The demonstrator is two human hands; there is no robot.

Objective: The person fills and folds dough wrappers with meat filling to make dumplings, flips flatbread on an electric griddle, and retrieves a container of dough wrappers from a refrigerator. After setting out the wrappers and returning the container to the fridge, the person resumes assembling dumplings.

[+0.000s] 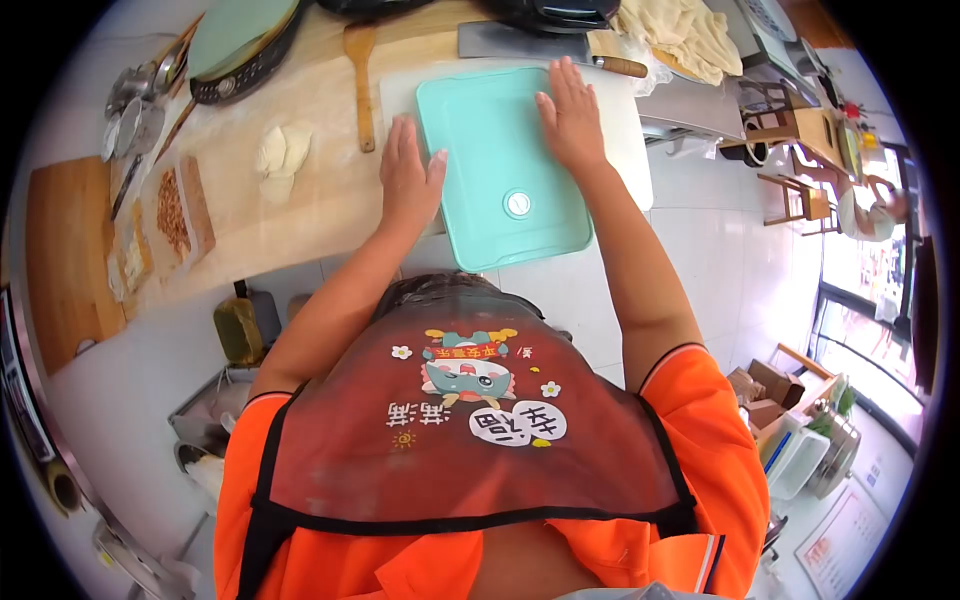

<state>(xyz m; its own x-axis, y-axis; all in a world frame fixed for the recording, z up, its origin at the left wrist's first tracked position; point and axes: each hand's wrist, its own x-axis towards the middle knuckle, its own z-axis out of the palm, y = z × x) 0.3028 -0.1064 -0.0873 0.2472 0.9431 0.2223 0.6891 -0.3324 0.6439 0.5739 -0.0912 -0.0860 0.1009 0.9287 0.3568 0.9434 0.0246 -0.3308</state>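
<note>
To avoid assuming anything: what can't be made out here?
All in the head view:
Beneath the teal lid: hidden by the lid itself.
Left hand touching it or not: unclear from overhead.
Black appliance behind the cleaver: cut off by the top edge.
Poster: text too small.

**One head-worn view, facing forward and down across the tabletop's near edge**

The only camera looks from the person's head, so the apron [350,490] fills the lower middle, upright lettering turned upside down. It is close: the chest lies nearest, and the left hand [408,185] and right hand [575,118] are farther out, at the tabletop [330,195]. The near edge slants across the view; the top of the frame crops the far side. Past the tabletop's right end, the wide lens takes in floor [700,215] and a distant chair [816,203]. Black rounds off the picture's corners.
</note>
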